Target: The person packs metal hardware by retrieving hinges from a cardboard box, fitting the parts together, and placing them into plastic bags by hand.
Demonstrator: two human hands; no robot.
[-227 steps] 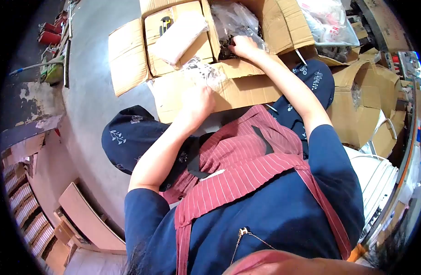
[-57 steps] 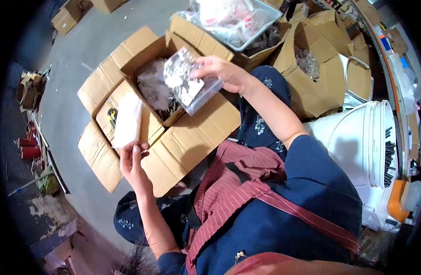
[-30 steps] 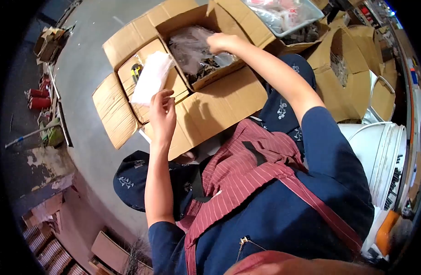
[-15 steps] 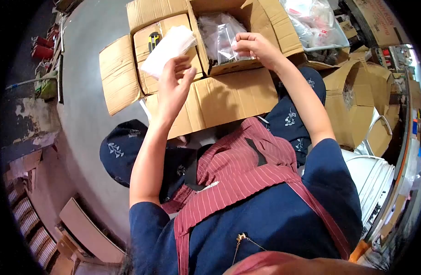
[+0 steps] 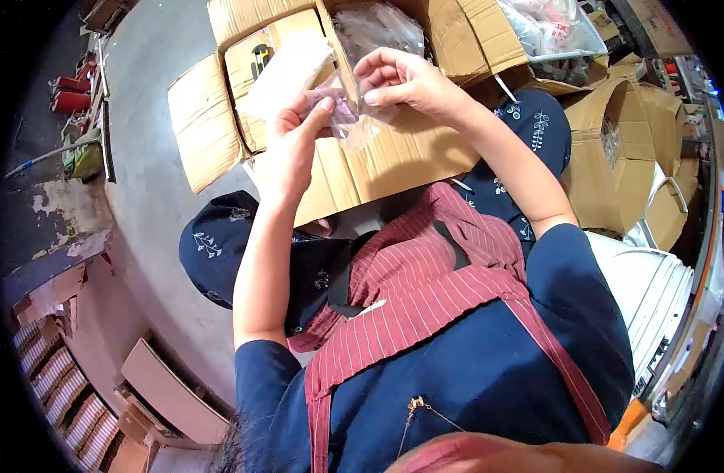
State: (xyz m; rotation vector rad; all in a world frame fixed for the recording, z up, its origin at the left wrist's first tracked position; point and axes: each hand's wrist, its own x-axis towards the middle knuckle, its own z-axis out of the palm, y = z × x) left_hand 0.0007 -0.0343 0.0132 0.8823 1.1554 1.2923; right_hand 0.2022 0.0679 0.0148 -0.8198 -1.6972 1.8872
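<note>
Sits over a grey floor [image 5: 153, 142], faces an open cardboard box [image 5: 409, 162], has a white bucket [image 5: 645, 288] at right, bends fingers of the right hand [image 5: 425, 87], grip impossible to tell, beside a small clear bag [image 5: 348, 130], pinches it in the left hand [image 5: 293, 142] over the box's near edge.

My left hand [image 5: 295, 146], loose-fingered 0.5 seconds ago, now pinches a crinkled, clear plastic bag [image 5: 348, 124]. My right hand [image 5: 413, 85] is closer in, beside the bag, which is now between my 2 hands, over the brown cardboard front flap [image 5: 405, 162].
</note>
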